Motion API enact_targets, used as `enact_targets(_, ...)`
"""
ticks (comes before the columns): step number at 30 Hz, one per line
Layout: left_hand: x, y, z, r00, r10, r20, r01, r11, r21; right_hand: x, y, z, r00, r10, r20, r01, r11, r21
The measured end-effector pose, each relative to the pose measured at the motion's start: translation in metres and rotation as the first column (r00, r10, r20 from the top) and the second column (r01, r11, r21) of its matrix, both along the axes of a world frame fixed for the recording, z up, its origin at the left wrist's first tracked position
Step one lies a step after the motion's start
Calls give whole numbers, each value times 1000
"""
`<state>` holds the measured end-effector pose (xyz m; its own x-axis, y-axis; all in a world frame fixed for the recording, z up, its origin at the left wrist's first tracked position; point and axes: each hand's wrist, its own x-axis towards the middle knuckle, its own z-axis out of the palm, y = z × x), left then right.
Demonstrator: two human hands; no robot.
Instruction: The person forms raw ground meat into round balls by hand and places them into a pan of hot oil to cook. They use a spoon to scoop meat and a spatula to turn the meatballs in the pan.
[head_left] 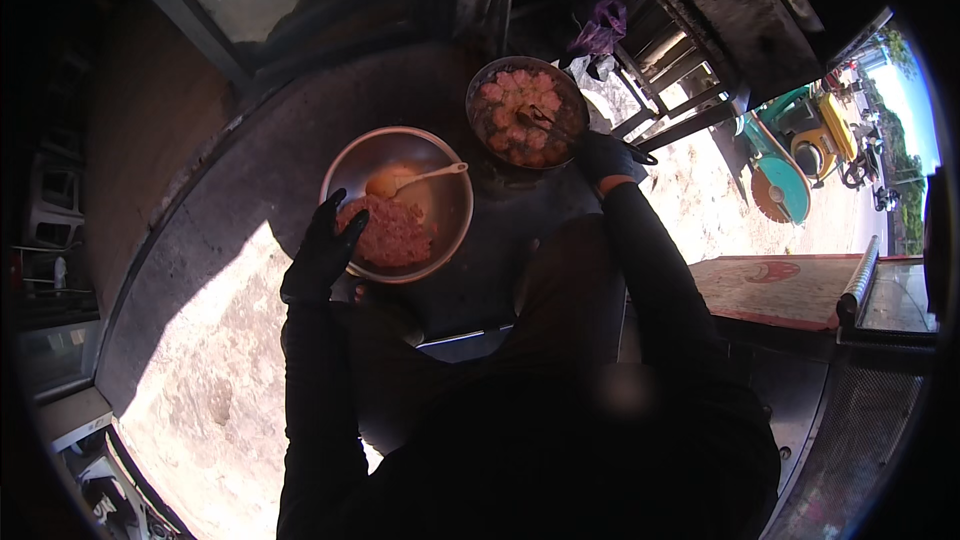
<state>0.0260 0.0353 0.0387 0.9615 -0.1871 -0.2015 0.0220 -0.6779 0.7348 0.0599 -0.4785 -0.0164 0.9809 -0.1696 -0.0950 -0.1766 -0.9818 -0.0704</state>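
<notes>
A metal bowl [455, 225] stands in front of me, with a mound of pink minced meat [395, 233] in its near part. Beside the meat lies a little orange-yellow mix, and a pale spoon [432, 175] rests with its handle on the far right rim. My left hand [325, 248], in a black glove, grips the bowl's left rim, its thumb over the inside. Beyond, to the right, a round pan [478, 128] holds several pinkish patties [520, 92] in bubbling oil. My right hand [602, 160], also gloved, is closed around dark tongs [545, 122] whose tips reach among the patties.
A purple plastic bag [605, 25] hangs past the pan near dark slats. At the right are a red-edged board [775, 285] and parked vehicles outside, one yellow [828, 135]. White plastic chairs [55, 202] stand far left. Strong sunlight falls on the floor [215, 370].
</notes>
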Motion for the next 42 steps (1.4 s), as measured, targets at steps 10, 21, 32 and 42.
enact_targets(10, -2, 2, -2, 1000, -18, 12, 18, 1000, 18, -27, -34, 26, 969, -236, 71, 236, 972, 18)
enact_targets(21, -1, 3, -1, 1000, 0, -16, 0, 1000, -4, -22, -28, 57, 980, -34, -195, 18, 996, -85)
enact_targets(32, -2, 4, 2, 1000, 4, -17, -4, 1000, -2, -13, -32, 67, 962, -1, -271, -39, 989, -142)
enact_targets(42, -2, 2, 2, 999, 3, -31, -4, 1000, -19, 1, -36, 76, 893, 77, -443, -42, 995, 89)
